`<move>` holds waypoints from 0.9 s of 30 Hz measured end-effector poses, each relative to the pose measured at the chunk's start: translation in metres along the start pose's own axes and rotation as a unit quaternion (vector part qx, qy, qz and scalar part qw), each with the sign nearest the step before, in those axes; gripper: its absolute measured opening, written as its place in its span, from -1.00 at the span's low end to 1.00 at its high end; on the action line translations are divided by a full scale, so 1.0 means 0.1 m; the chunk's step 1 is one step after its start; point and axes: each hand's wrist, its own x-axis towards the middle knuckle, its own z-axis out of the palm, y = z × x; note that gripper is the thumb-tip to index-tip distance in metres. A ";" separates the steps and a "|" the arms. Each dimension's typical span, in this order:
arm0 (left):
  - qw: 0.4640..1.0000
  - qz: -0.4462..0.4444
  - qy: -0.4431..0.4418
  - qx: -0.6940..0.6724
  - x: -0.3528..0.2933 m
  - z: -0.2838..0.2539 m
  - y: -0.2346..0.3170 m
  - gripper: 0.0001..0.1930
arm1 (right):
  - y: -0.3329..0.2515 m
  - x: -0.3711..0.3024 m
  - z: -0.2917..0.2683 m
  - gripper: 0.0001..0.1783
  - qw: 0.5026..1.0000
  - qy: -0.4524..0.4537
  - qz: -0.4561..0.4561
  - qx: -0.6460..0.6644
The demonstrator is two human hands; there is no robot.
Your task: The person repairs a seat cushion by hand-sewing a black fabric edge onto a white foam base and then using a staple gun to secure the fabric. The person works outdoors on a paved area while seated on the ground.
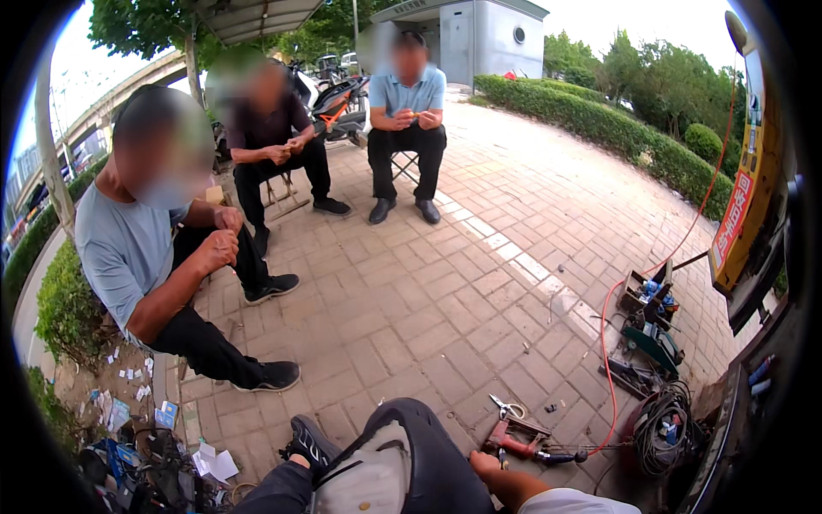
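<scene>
A black scooter-type seat [435, 454] with a worn grey face lies at the bottom middle, against my leg. My right hand [486, 463] is closed beside the seat's right edge; its fingertips are hidden, so what it grips cannot be seen. Just beyond that hand is a red air stapler [516, 439], joined by a dark fitting to a red air hose [610, 368]. Scissors [507, 407] with pale handles rest on the paving past the stapler. My left hand is out of view.
Three people sit on low stools, one at left [128, 231], one behind [261, 128] and one farther back [408, 103]. Tool boxes [655, 295], coiled cable [664, 428] and a yellow-framed vehicle [749, 171] stand at right. Paper scraps [214, 463] and clutter lie lower left.
</scene>
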 end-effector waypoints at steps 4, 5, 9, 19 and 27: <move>0.998 0.000 0.033 0.055 -0.03 0.44 -0.05 -0.75 | -0.06 0.16 0.05 -0.67 0.998 -0.007 -0.065 0.010; 0.996 0.000 0.052 0.070 0.02 0.53 -0.03 -0.81 | 0.09 0.20 0.05 -0.66 0.997 0.009 -0.077 0.024; 0.994 -0.012 -0.036 0.099 0.10 0.32 0.07 -0.80 | 0.18 -0.11 -0.70 -0.54 0.987 0.070 -0.073 0.128; 0.990 0.037 -0.135 -0.014 0.09 0.14 -0.10 -0.91 | -1.31 -3.72 -3.75 -0.45 0.695 0.115 -0.505 0.499; 0.992 0.017 -0.125 -0.012 0.05 0.13 -0.06 -0.93 | -2.57 -3.96 -3.37 -0.61 0.839 -0.100 -0.528 0.083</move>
